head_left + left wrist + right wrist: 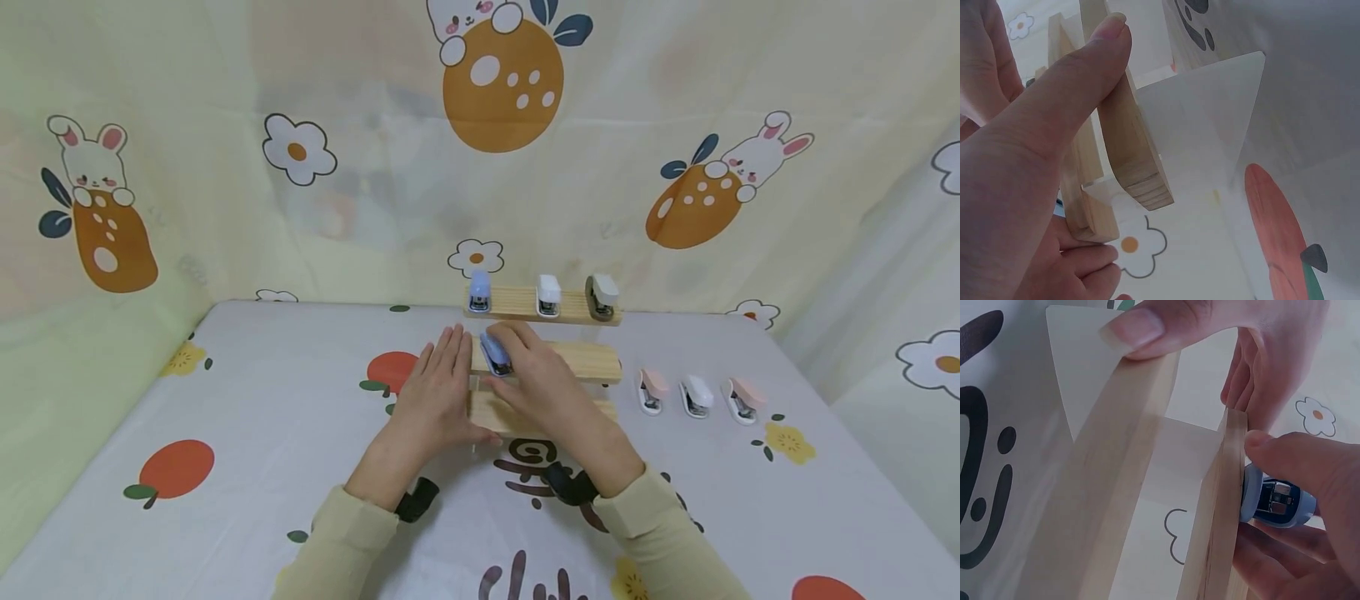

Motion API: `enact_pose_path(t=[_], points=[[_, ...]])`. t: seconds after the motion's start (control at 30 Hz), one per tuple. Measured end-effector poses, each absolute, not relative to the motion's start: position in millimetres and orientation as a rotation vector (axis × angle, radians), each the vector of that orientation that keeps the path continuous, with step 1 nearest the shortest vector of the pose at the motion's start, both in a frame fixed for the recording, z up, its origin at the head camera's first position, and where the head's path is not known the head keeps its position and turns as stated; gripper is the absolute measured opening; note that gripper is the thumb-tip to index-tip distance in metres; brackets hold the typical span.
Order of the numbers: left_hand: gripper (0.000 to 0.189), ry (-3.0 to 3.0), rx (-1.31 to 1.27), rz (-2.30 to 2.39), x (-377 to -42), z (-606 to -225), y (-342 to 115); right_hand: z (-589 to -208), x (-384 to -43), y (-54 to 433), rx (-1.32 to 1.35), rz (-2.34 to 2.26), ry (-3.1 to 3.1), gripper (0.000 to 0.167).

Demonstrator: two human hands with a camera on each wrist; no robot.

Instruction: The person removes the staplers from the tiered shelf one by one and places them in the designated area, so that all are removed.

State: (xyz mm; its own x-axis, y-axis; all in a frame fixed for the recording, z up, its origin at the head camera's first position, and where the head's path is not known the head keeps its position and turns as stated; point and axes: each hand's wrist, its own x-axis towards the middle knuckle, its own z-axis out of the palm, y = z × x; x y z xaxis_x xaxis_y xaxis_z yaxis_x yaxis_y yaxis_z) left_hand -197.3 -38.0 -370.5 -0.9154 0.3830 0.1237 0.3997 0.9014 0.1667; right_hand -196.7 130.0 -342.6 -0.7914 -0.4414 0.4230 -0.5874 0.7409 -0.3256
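Note:
On the middle wooden plank [588,360] of a tiered rack stands a small blue stapler [495,356], near the plank's left end. My right hand [551,387] pinches this stapler between thumb and fingers, and its base meets the wood in the right wrist view. With straight fingers, my left hand [438,396] lies along the rack's left end. Its thumb [1107,44] presses on the lowest plank [1132,150]. A translucent side panel [1204,112] joins the planks. Higher up, the top plank [517,302] carries another blue stapler [479,292], a white stapler [548,295] and a grey-and-white stapler [602,297].
Right of the rack, a pink stapler [651,392], a white stapler [697,396] and a second pink stapler [742,400] stand in a row on the patterned tablecloth [247,392]. A printed curtain [360,225] hangs behind the rack.

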Motion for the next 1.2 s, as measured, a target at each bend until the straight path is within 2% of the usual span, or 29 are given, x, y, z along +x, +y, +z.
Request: enact_pose_path(t=[0.27,0.67,1.2], points=[[0.142,-2.975,-0.603,-0.279,-197.1,-368.8,-37.3,-341.9,-197.1,132.9,0.825,0.609,-2.596,0.051],[0.142,-2.934,-0.642,-0.356,-196.0,-370.3,-37.8,-342.7,-195.2,146.1,0.782,0.617,-2.574,0.053],[0.129,-2.858,-0.738,-0.285,-192.6,-372.1,-32.7,-340.3,-187.3,172.7,0.708,0.647,-2.562,0.052]])
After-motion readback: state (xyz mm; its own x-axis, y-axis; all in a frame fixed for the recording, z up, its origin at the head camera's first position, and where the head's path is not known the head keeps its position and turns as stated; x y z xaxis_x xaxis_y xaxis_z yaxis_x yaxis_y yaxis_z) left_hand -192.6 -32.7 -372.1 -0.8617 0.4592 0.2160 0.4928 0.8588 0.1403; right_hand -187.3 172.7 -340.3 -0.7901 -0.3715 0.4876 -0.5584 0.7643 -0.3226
